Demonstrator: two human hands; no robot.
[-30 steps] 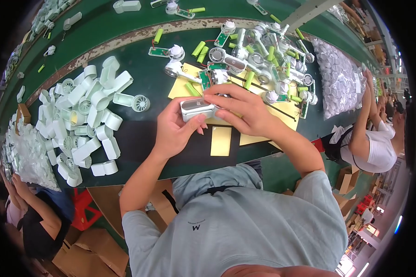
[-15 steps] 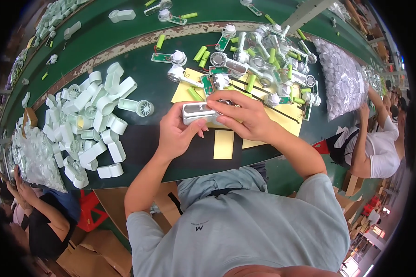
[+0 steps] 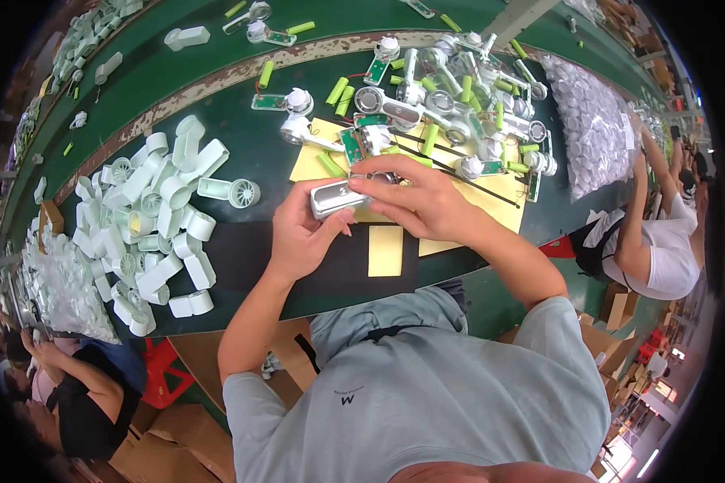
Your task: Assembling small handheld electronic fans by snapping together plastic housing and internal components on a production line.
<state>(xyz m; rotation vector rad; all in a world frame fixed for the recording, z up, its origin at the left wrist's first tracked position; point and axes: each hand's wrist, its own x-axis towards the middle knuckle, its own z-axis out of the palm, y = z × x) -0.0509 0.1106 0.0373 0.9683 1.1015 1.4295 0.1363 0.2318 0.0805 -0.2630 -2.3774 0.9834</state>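
Note:
Over the near edge of the yellow sheet, both my hands hold one white fan casing with a long grey panel (image 3: pixel 336 198). My left hand (image 3: pixel 293 235) wraps round the handle end, its thumb along the near side. At the other end, my right hand (image 3: pixel 431 200) has its fingers closed over the casing and hides most of it. Just beyond my hands lie green circuit boards (image 3: pixel 352 145), lime-green battery cells (image 3: pixel 430 140) and white round-headed fan parts (image 3: pixel 396 113) in a loose heap.
Pale green fan shells (image 3: pixel 173 191) are piled on the left of the green table. A black mat (image 3: pixel 250 258) and a small yellow pad (image 3: pixel 386 250) lie nearest me. A bag of white round parts (image 3: pixel 586 129) stands at the right. Other people sit at both sides.
My hands still grip the casing, which has tipped slightly so its grey panel shows more. The whole view has shifted a little; the table's contents look otherwise the same.

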